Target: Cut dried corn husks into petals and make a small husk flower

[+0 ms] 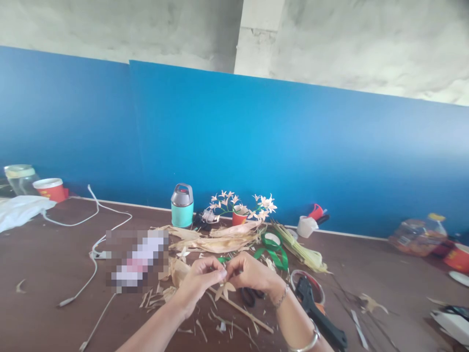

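My left hand [203, 278] and my right hand [252, 275] meet over the table, fingertips pinched together. A small pale flower of dried husk [224, 291] hangs petals down just below the fingertips, its base hidden between them. A bit of green tape [223, 260] shows behind the fingers. Dark-handled scissors [249, 297] lie partly under my right hand. Right of my right wrist rests a black glue gun [320, 315]. Beyond my hands lie dried corn husks [216, 243] and a roll of green tape [281, 256].
Behind the husks, a red paper cup [240, 218] holds stems of finished husk flowers [266, 205]. A turquoise flask [182, 215] stands beside it. White cables [97, 244] run across the left. Husk scraps [201, 330] litter the front. A blue partition [256, 142] closes the back.
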A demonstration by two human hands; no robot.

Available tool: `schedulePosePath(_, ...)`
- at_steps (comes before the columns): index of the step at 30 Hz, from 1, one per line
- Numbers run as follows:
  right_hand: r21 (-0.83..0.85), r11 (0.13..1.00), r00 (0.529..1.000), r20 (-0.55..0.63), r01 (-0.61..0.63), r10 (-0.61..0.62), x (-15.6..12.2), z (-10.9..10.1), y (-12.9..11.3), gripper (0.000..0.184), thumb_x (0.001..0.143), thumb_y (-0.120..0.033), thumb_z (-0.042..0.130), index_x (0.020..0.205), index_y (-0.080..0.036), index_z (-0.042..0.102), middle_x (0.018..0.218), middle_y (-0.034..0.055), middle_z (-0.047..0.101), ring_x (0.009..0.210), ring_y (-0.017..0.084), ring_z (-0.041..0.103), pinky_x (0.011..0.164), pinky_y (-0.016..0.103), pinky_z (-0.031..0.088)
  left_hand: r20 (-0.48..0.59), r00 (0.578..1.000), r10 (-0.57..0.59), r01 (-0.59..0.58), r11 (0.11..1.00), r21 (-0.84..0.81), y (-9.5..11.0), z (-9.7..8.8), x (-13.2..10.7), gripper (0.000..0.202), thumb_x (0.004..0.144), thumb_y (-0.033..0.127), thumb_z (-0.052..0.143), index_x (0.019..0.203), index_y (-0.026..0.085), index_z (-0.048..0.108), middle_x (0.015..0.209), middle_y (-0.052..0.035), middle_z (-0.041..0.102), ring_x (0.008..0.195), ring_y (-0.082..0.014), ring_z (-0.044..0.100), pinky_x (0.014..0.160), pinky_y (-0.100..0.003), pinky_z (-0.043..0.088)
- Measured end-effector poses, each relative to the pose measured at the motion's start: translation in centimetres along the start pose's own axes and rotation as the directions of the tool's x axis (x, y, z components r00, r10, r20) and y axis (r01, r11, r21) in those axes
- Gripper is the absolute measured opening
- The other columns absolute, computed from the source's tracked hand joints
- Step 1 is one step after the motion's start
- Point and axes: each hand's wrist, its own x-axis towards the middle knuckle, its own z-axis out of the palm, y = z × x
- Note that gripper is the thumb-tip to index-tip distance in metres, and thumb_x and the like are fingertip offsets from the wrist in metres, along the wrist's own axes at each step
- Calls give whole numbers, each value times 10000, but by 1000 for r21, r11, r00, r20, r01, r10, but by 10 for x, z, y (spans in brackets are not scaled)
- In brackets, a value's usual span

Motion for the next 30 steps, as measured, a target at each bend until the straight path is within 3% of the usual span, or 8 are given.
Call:
schedulePosePath(4, 52, 998, 1000, 23, -21, 20, 0, 0, 2, 127, 585, -101, 623, 654, -147, 719, 536, -53, 575, 480, 60, 408, 477, 175, 327, 22, 1000, 3, -2, 1000, -13, 0, 0, -2, 190, 645, 299, 679, 561, 158, 583, 563, 13, 560, 579, -119, 453, 601, -239, 330)
schedulePosePath(7, 199, 980, 1000, -7, 8, -6, 0, 1, 0, 71, 600, -190, 691, 655, -147, 705, 580, -31, 597, 533, 84, 466, 521, 196, 360, 14, 996, 84, -83, 996, -40, -2, 0, -3, 242, 736, 367, 588, 602, 166, 601, 656, -13, 596, 655, -152, 504, 652, -259, 363)
schedulePosePath(11, 426, 898, 979, -202, 109, -23, 3, 5, -5, 223, 561, -332, 770, 637, -150, 665, 606, -12, 614, 587, 114, 520, 590, 231, 399, -140, 978, 157, -165, 985, -47, -11, -2, -1, 218, 760, 385, 563, 806, 185, 635, 840, -42, 635, 857, -213, 537, 768, -298, 385)
schedulePosePath(14, 475, 867, 949, -316, 155, 4, 6, 10, -7, 297, 514, -359, 802, 619, -153, 616, 590, -25, 594, 565, 106, 506, 571, 226, 391, -158, 974, 163, -169, 985, -29, -14, -1, 0, 185, 700, 340, 651, 807, 190, 634, 847, -37, 637, 867, -210, 537, 766, -290, 389)
schedulePosePath(21, 318, 932, 929, -367, 172, -47, 16, 21, -5, 250, 576, -274, 744, 638, -165, 528, 561, -51, 540, 502, 82, 451, 504, 210, 349, -234, 966, 114, -142, 984, -107, -6, 8, -4, 201, 644, 331, 703, 771, 188, 643, 773, -13, 643, 771, -180, 546, 704, -267, 397)
schedulePosePath(26, 63, 986, 883, -457, 153, -108, 15, 23, -9, 192, 592, -158, 675, 650, -181, 494, 601, -42, 558, 552, 102, 486, 534, 217, 369, -244, 964, 102, -145, 976, -162, -10, 6, -2, 213, 611, 325, 726, 745, 181, 644, 748, -12, 651, 738, -170, 551, 686, -255, 398)
schedulePosePath(28, -46, 988, 875, -461, 145, -150, 12, 21, -13, 150, 597, -151, 674, 667, -173, 543, 645, -20, 587, 615, 126, 519, 574, 229, 389, -262, 956, 136, -178, 973, -146, -12, 4, -1, 202, 625, 338, 717, 730, 186, 634, 732, -5, 645, 732, -169, 551, 687, -257, 402)
schedulePosePath(30, -39, 991, 889, -437, 132, -135, 9, 19, -17, 129, 631, -199, 680, 722, -170, 594, 696, -3, 612, 642, 136, 532, 585, 236, 396, -288, 932, 221, -245, 968, -51, -12, 1, 0, 190, 652, 351, 697, 722, 187, 632, 762, -16, 643, 764, -182, 555, 716, -269, 409)
